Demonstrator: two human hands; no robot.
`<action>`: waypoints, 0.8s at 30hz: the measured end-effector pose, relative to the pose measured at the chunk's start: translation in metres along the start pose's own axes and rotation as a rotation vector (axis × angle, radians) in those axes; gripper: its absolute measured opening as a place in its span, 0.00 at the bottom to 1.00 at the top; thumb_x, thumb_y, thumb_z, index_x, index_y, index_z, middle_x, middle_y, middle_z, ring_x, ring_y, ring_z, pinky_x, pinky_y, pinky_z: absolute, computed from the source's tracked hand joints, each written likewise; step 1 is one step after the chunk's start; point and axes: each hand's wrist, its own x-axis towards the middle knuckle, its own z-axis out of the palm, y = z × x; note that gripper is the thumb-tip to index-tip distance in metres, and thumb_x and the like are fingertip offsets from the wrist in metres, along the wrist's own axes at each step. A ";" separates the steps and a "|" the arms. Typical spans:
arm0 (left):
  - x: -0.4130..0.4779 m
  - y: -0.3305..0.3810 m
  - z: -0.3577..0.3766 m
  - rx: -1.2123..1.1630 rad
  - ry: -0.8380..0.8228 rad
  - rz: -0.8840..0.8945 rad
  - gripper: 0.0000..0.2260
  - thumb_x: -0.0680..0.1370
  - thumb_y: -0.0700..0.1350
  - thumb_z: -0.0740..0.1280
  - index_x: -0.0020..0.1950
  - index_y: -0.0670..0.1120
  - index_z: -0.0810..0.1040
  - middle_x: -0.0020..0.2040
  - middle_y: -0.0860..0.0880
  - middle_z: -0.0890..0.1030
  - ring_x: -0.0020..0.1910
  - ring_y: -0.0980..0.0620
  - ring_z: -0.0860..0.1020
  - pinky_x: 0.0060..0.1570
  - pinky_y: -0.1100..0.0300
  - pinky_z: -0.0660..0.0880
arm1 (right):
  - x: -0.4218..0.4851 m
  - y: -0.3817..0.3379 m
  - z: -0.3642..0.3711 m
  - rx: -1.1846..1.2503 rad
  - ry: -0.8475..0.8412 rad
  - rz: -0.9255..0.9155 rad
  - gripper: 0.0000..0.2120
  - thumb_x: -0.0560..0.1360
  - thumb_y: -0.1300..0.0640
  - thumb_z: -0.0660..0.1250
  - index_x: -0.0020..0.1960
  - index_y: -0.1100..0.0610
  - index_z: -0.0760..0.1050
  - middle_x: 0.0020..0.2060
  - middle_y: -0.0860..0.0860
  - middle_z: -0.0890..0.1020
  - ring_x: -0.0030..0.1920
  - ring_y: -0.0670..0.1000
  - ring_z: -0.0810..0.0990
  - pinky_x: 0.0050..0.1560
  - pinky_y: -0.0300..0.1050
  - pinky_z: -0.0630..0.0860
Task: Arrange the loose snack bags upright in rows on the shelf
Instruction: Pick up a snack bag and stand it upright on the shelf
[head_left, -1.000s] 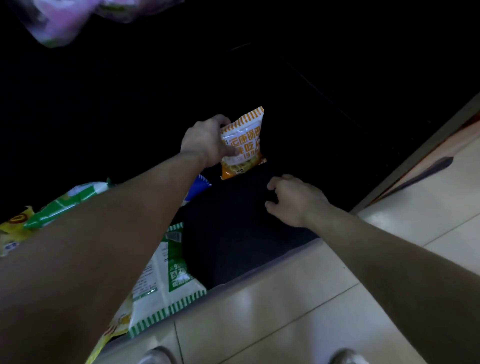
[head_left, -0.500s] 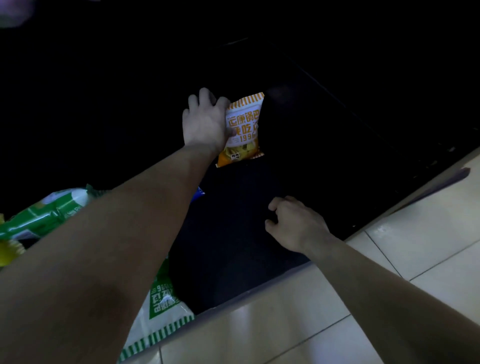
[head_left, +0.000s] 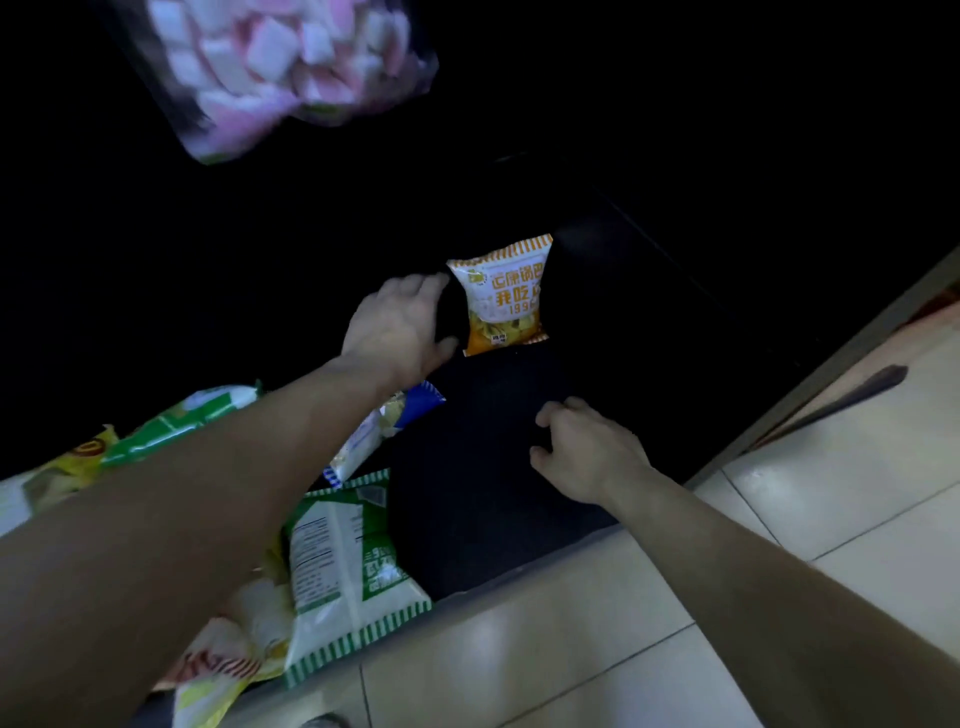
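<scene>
An orange and white snack bag (head_left: 506, 301) stands upright deep on the dark bottom shelf (head_left: 483, 509). My left hand (head_left: 397, 327) is just left of it, fingers spread around its left edge with a dark gap between palm and bag. My right hand (head_left: 587, 452) rests on the shelf nearer the front, fingers loosely curled and holding nothing. Loose bags lie at the left: a green and white bag (head_left: 343, 571) flat at the shelf's front edge, a blue and white bag (head_left: 384, 426) under my left forearm, and a green bag (head_left: 182, 421) further left.
A clear bag of pink and white marshmallows (head_left: 280, 67) hangs above at the top left. A yellow bag (head_left: 67, 462) and a yellow and red bag (head_left: 234, 649) lie at the left. Pale floor tiles (head_left: 571, 649) run along the shelf front; a shelf frame (head_left: 831, 353) bounds the right.
My left hand carried the orange bag deeper onto the shelf, stood it up, then let go and drew slightly left. My right hand stayed on the shelf.
</scene>
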 end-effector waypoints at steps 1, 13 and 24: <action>-0.019 -0.009 -0.007 0.014 -0.055 -0.009 0.35 0.73 0.57 0.70 0.76 0.49 0.62 0.69 0.46 0.71 0.67 0.44 0.68 0.63 0.49 0.68 | -0.005 -0.007 -0.008 -0.012 0.002 -0.014 0.20 0.79 0.46 0.62 0.68 0.53 0.69 0.67 0.54 0.70 0.60 0.55 0.75 0.54 0.52 0.78; -0.143 -0.098 0.000 -0.038 -0.243 -0.268 0.31 0.74 0.59 0.69 0.74 0.50 0.65 0.67 0.46 0.71 0.66 0.44 0.70 0.60 0.49 0.72 | -0.013 -0.080 0.024 0.041 -0.071 -0.087 0.27 0.78 0.45 0.65 0.74 0.52 0.64 0.66 0.53 0.70 0.62 0.55 0.74 0.58 0.52 0.75; -0.151 -0.127 0.034 -0.053 -0.276 -0.321 0.31 0.75 0.58 0.67 0.74 0.51 0.62 0.72 0.47 0.67 0.70 0.44 0.65 0.62 0.46 0.70 | 0.107 -0.125 0.060 0.051 -0.035 -0.039 0.37 0.79 0.36 0.55 0.80 0.52 0.46 0.76 0.59 0.58 0.71 0.64 0.64 0.65 0.56 0.67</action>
